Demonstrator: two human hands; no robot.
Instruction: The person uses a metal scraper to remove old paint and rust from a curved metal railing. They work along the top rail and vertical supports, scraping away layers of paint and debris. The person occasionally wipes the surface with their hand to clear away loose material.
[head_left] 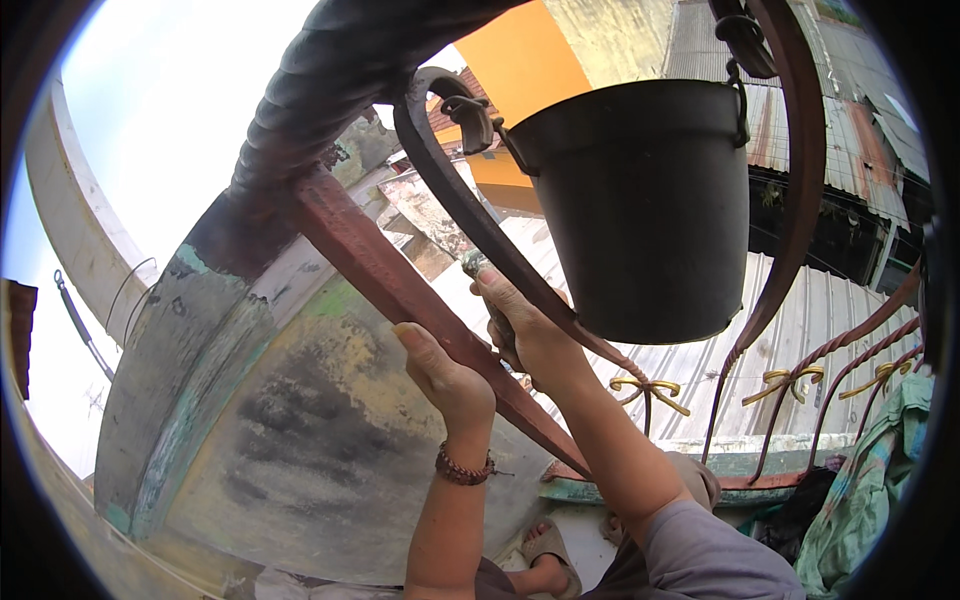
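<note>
Wall [190,335] of weathered grey, its paint peeling in green patches, curves down the left side. Beside it spreads a stained panel [310,430], yellowish with dark smears. Above, a thick black ribbed rail [330,75] sweeps across the top, and from under it a red-brown metal bar [375,255] slants down to the right, passing between the two hands.

The left hand [450,385] is up against the bar's lower left side, thumb raised; its fingers are out of sight, so I cannot tell how far they are bent or whether they grip. A braided brown bracelet [463,465] circles that wrist. On the bar's other side, the right hand [525,330] has its fingers closed round a small object [472,263], thumb laid along it near a pale greyish tip; mostly covered by the hand, it may be a tool, though its kind is unclear.

Just right of that hand, a dark curved strip [455,205] runs down to a gold bow-shaped ornament [650,388]. Farther right hangs a black bucket [645,215], a second curved strip [808,180] beside it. At the lower right lies crumpled green cloth [860,495].
</note>
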